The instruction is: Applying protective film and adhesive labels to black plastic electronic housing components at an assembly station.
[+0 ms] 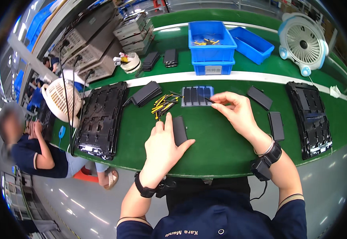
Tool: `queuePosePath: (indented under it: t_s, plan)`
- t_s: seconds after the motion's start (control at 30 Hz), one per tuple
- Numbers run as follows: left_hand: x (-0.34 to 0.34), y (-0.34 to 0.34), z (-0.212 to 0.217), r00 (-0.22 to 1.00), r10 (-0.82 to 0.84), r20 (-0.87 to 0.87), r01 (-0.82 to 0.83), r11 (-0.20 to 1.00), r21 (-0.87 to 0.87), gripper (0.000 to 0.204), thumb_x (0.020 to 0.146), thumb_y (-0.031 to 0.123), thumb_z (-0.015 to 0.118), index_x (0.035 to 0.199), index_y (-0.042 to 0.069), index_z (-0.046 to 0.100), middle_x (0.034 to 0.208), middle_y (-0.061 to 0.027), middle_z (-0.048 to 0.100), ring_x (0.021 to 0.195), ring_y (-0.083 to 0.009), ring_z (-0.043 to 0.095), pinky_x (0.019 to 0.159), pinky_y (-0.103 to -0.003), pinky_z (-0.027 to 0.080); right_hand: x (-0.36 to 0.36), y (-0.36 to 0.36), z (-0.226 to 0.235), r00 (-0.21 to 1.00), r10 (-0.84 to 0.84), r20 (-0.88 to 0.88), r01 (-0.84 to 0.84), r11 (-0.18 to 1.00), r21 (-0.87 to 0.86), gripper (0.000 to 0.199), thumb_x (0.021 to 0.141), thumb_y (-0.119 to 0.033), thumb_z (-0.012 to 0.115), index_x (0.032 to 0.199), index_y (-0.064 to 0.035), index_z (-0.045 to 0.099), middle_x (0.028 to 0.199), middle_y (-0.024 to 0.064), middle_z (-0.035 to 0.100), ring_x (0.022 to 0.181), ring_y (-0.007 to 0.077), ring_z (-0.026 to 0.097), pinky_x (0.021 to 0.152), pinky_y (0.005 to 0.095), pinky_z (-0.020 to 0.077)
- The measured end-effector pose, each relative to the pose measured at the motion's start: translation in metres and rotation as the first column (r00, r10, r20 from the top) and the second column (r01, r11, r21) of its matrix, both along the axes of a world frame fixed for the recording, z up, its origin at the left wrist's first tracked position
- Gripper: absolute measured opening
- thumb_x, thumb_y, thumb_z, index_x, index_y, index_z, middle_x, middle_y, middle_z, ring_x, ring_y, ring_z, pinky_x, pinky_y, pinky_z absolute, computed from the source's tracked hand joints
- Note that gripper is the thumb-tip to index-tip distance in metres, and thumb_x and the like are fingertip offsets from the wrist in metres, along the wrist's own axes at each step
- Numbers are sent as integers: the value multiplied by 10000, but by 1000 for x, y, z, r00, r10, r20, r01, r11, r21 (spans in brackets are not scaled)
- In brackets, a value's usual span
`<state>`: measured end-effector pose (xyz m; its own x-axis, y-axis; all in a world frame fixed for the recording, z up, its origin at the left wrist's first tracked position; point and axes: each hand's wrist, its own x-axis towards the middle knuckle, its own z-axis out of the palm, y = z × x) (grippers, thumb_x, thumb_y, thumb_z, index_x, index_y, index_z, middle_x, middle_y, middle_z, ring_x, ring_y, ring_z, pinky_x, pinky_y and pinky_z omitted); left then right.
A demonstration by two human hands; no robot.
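My right hand (237, 113) pinches a thin black strip (209, 100) between thumb and fingertips. The strip is at the right edge of a small tray of black strips (197, 102); whether it touches the tray I cannot tell. My left hand (162, 145) is open over the green table, index finger stretched forward and thumb spread. Between that finger and thumb lies a flat dark grey rectangular block (179, 130), its near end by the thumb. Just beyond the index fingertip is a loose pile of short yellow and black pieces (164, 104).
Dark blocks lie at left (146, 94) and right (276, 126). Black moulded trays flank the work area, left (101, 119) and right (309, 119). Behind are stacked blue bins (212, 57), another blue bin (253, 44) and a fan (304, 44). A person (42, 151) sits at left.
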<state>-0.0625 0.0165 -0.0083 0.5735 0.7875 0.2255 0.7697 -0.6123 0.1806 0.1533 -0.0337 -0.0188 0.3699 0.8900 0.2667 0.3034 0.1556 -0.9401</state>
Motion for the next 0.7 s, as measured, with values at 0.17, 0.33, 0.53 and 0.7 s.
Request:
queuePosePath:
  t_s: [0.17, 0.33, 0.53, 0.7]
  plan:
    - [-7, 28, 4, 995, -68, 71, 86, 951, -296, 748, 603, 315, 793, 1213, 5, 492, 849, -113, 547, 845, -240, 558, 705, -339, 474, -8, -6, 1, 984, 47, 170, -51, 998, 23, 142, 786, -42, 653, 924, -37, 683, 841, 65, 635, 771, 132, 609, 679, 259, 509]
    - [6, 38, 12, 959, -39, 279, 226, 698, -680, 321, 729, 164, 731, 966, 5, 586, 771, -39, 593, 638, -77, 539, 585, -223, 428, -11, -9, 10, 998, 64, 15, -63, 995, -83, 137, 791, -57, 657, 924, -41, 686, 843, 31, 637, 763, 108, 597, 639, 243, 483]
    - [11, 14, -14, 622, 213, 753, 616, 460, -639, 362, 821, -23, 610, 1151, 13, 467, 954, -92, 610, 818, -116, 631, 718, -223, 508, -13, -5, 11, 987, 100, -127, -98, 995, 22, 124, 793, -132, 677, 876, -42, 696, 801, 10, 611, 745, 78, 543, 585, 221, 395]
    - [15, 11, -14, 545, 220, 809, 649, 500, -573, 422, 829, -48, 586, 1215, 13, 428, 956, -92, 594, 853, -132, 634, 735, -232, 511, -27, -8, 10, 989, 97, -107, -99, 995, -12, 105, 795, -138, 677, 861, -64, 711, 786, 7, 563, 737, 84, 521, 605, 225, 400]
